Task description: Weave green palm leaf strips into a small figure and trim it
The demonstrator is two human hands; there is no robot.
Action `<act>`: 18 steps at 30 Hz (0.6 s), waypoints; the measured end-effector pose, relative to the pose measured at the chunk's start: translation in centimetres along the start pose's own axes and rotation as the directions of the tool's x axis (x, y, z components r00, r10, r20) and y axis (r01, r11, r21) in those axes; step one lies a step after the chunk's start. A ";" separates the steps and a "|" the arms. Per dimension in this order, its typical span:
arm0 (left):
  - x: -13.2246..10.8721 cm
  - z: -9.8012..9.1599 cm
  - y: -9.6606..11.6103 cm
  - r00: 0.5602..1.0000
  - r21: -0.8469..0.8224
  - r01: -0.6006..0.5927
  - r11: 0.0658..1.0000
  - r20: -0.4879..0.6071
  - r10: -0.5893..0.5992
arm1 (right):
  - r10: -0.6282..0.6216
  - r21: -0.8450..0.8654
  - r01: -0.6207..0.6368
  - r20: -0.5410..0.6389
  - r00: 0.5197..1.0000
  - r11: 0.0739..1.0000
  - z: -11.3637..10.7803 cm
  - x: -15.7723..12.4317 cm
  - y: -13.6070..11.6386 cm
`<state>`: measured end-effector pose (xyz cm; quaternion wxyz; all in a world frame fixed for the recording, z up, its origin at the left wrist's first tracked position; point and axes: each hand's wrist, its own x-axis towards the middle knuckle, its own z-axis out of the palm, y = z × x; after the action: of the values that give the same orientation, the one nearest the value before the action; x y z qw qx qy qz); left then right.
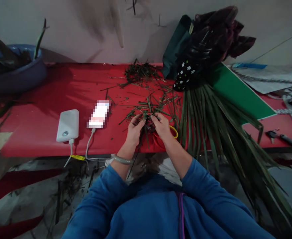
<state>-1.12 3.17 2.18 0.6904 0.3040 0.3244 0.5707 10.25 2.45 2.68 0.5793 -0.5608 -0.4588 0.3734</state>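
Observation:
My left hand (135, 129) and my right hand (163, 126) meet over the front edge of the red table (61, 89). Both are closed in a pinch on a small dark woven piece of green leaf strips (149, 123) held between them. Loose strip ends hang down from the piece past the table edge. A pale bangle (122, 160) sits on my left wrist. Cut leaf scraps (151, 104) lie scattered just beyond my fingers. A yellow-handled tool (174, 131) peeks out beside my right hand.
A white power bank (68, 125) and a phone (99, 114) lie to the left with cables. A bundle of long green leaves (210, 126) fans out at the right under a dark cloth (205, 39). A blue basin (14, 71) stands far left, a green board (238, 91) and papers right.

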 end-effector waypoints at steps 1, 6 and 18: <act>0.0 -0.1 -0.1 1.000 -0.003 0.020 1.000 0.014 -0.020 | 0.016 0.050 -0.015 -0.013 1.000 0.999 0.0 0.2 0.1; 0.3 -0.4 -0.6 0.998 0.013 0.060 0.998 0.000 -0.060 | 0.097 0.248 -0.100 0.022 0.995 0.964 -0.1 0.5 -0.3; 0.3 -0.2 -0.4 0.999 -0.012 0.047 0.999 0.001 -0.047 | -0.159 0.117 0.152 0.060 0.985 0.981 0.1 0.2 -0.1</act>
<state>-1.03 3.38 1.74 0.7055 0.2923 0.3279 0.5562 10.17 2.67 2.80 0.6212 -0.4765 -0.4992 0.3712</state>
